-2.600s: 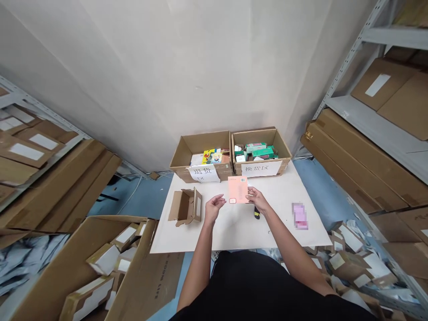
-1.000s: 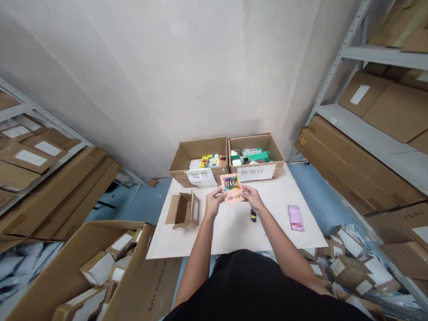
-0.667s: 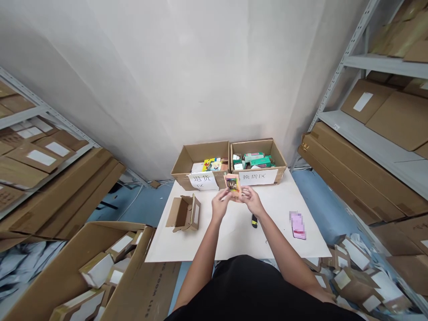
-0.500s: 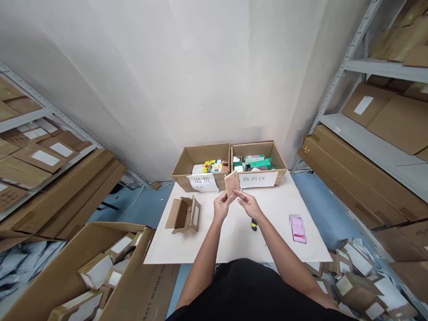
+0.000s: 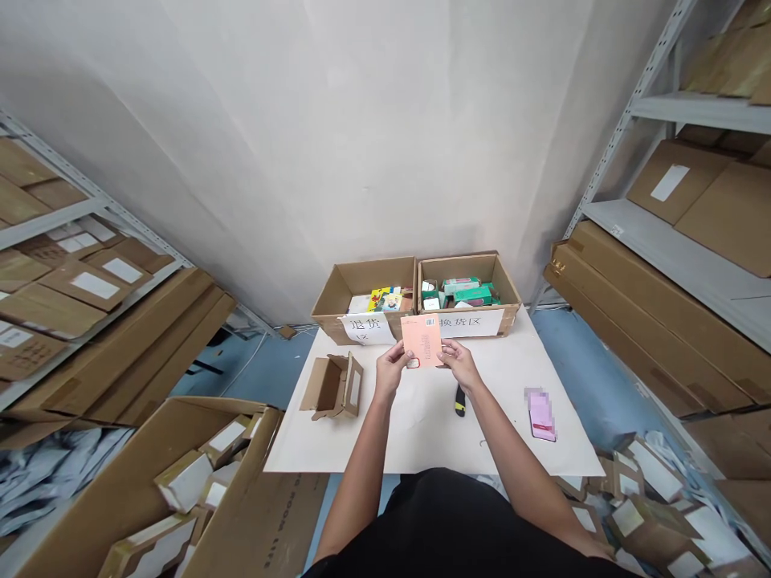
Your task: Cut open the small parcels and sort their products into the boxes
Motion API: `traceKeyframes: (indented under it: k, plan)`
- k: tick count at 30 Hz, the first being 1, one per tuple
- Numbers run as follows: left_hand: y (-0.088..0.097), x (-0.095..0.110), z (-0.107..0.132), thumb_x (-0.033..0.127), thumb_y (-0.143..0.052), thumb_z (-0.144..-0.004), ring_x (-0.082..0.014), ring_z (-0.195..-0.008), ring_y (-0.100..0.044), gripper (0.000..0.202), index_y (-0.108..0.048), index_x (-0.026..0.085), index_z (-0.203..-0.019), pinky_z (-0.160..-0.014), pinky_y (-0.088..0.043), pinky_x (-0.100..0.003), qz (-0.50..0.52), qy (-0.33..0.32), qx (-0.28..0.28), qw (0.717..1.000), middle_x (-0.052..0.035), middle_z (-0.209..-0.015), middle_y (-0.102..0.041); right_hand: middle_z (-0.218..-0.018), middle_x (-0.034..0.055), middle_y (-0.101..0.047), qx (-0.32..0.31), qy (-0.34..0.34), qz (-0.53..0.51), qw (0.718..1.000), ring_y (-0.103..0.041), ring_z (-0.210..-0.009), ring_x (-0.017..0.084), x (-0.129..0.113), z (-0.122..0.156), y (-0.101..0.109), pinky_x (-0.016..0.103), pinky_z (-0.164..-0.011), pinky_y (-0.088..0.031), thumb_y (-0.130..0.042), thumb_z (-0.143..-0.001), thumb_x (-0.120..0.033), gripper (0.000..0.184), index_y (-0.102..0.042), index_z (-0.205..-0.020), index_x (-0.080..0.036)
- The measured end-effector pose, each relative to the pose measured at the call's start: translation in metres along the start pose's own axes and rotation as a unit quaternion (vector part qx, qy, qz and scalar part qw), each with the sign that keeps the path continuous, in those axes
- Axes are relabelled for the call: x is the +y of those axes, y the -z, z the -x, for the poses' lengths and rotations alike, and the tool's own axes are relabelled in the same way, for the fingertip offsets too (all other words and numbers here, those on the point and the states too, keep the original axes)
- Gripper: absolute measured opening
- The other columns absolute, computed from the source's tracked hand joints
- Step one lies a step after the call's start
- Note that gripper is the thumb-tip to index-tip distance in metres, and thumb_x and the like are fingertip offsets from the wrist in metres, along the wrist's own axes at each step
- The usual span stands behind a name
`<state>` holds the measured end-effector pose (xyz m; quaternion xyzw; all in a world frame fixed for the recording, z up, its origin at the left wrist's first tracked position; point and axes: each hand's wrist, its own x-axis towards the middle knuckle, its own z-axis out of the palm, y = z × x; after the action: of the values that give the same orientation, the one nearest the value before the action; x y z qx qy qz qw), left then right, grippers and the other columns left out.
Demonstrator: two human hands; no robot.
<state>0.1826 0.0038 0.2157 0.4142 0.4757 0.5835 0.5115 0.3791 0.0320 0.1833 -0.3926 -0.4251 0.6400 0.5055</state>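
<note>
A thin salmon-pink book (image 5: 421,339) with a barcode in its top right corner is held up over the table, its flat face toward me. My left hand (image 5: 393,365) pinches its lower left edge, and my right hand (image 5: 460,363) grips the lower right edge. Beyond it stand two cardboard boxes with handwritten paper signs: the left box (image 5: 330,309) has books inside, the right box (image 5: 511,309) has green and white packages. Under my right wrist lies a black and yellow tool (image 5: 460,401), partly covered.
An opened small carton (image 5: 352,393) sits on the left of the white table (image 5: 415,449). A pink phone (image 5: 543,417) lies at the right. A large carton of parcels (image 5: 241,482) stands at lower left, more parcels (image 5: 647,506) at lower right. Loaded shelves flank both sides.
The book has turned from an edge-on tilt to face me flat. My right hand has moved from its face to its right edge, and the hands are farther apart.
</note>
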Motion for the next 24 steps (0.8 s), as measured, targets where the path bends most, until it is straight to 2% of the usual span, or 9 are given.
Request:
traceKeyframes:
  k: [3, 7, 8, 12, 14, 17, 19, 22, 24]
  plan:
    - [0.006, 0.001, -0.006, 0.044, -0.090, -0.071, -0.0284, -0.109, -0.072, 0.057, -0.080, 0.019, -0.121, -0.099, -0.057, -0.044, -0.030, 0.000, 0.004, 1.000, -0.0122, -0.119, -0.079, -0.108, 0.0081, -0.080, 0.009, 0.003, -0.007, 1.000, -0.075, -0.096, 0.027, -0.002, -0.002, 0.002, 0.039, -0.076, -0.063, -0.086, -0.071, -0.052, 0.056, -0.071, -0.117, -0.024]
    - [-0.001, -0.004, -0.010, 0.045, -0.089, -0.073, -0.0249, -0.104, -0.073, 0.049, -0.081, 0.021, -0.115, -0.089, -0.061, -0.038, -0.129, -0.050, 0.100, 0.985, -0.0123, -0.123, -0.075, -0.114, 0.0086, -0.079, 0.027, 0.030, -0.002, 0.999, -0.074, -0.099, 0.027, -0.005, -0.006, 0.004, 0.041, -0.082, -0.063, -0.085, -0.073, -0.051, 0.052, -0.073, -0.116, -0.024]
    - [-0.006, -0.006, -0.010, 0.046, -0.089, -0.074, -0.0247, -0.104, -0.073, 0.049, -0.081, 0.022, -0.116, -0.088, -0.061, -0.037, -0.142, -0.060, 0.101, 0.983, -0.0122, -0.124, -0.074, -0.116, 0.0085, -0.078, 0.023, 0.042, 0.007, 0.999, -0.074, -0.100, 0.027, -0.006, -0.007, 0.003, 0.042, -0.084, -0.062, -0.085, -0.073, -0.050, 0.051, -0.074, -0.116, -0.025]
    - [-0.027, -0.012, -0.014, 0.046, -0.085, -0.079, -0.0256, -0.107, -0.074, 0.052, -0.078, 0.024, -0.125, -0.093, -0.060, -0.038, -0.129, -0.077, 0.022, 0.988, -0.0110, -0.127, -0.072, -0.126, 0.0078, -0.075, -0.035, 0.095, 0.086, 0.991, -0.068, -0.119, 0.029, -0.010, -0.013, -0.012, 0.043, -0.093, -0.060, -0.077, -0.080, -0.040, 0.040, -0.078, -0.118, -0.028]
    - [-0.029, -0.011, -0.019, 0.046, -0.083, -0.081, -0.0253, -0.106, -0.074, 0.049, -0.078, 0.023, -0.124, -0.096, -0.059, -0.038, -0.125, -0.079, 0.029, 0.989, -0.0105, -0.124, -0.074, -0.131, 0.0071, -0.073, -0.059, 0.118, 0.127, 0.983, -0.061, -0.132, 0.029, -0.011, -0.016, -0.022, 0.042, -0.095, -0.059, -0.069, -0.084, -0.036, 0.036, -0.080, -0.118, -0.031]
    - [-0.019, -0.005, -0.030, 0.046, -0.079, -0.083, -0.0253, -0.104, -0.074, 0.049, -0.078, 0.021, -0.126, -0.096, -0.058, -0.037, -0.125, -0.071, 0.049, 0.988, -0.0092, -0.118, -0.078, -0.135, 0.0067, -0.071, -0.082, 0.128, 0.150, 0.977, -0.057, -0.137, 0.029, -0.009, -0.026, -0.034, 0.043, -0.099, -0.056, -0.064, -0.087, -0.035, 0.037, -0.080, -0.120, -0.032]
    - [-0.005, 0.001, -0.036, 0.048, -0.077, -0.085, -0.0268, -0.108, -0.074, 0.052, -0.076, 0.021, -0.129, -0.098, -0.057, -0.039, -0.112, -0.063, 0.040, 0.991, -0.0088, -0.120, -0.079, -0.136, 0.0067, -0.071, -0.069, 0.117, 0.144, 0.980, -0.060, -0.133, 0.028, -0.005, -0.035, -0.037, 0.043, -0.100, -0.056, -0.066, -0.086, -0.037, 0.040, -0.078, -0.124, -0.031]
    - [0.019, 0.010, -0.043, 0.052, -0.079, -0.081, -0.0295, -0.115, -0.072, 0.058, -0.076, 0.018, -0.128, -0.101, -0.057, -0.042, -0.073, -0.038, 0.000, 0.997, -0.0109, -0.123, -0.078, -0.135, 0.0084, -0.071, 0.027, 0.087, 0.125, 0.988, -0.065, -0.121, 0.028, 0.003, -0.053, -0.033, 0.045, -0.100, -0.055, -0.075, -0.080, -0.042, 0.054, -0.073, -0.131, -0.028]
    - [0.034, 0.013, -0.046, 0.053, -0.084, -0.076, -0.0306, -0.114, -0.071, 0.062, -0.078, 0.016, -0.125, -0.100, -0.058, -0.044, -0.045, -0.017, -0.013, 0.999, -0.0126, -0.120, -0.079, -0.125, 0.0101, -0.075, 0.062, 0.064, 0.104, 0.991, -0.069, -0.110, 0.027, 0.008, -0.064, -0.029, 0.046, -0.099, -0.055, -0.080, -0.074, -0.046, 0.060, -0.072, -0.130, -0.023]
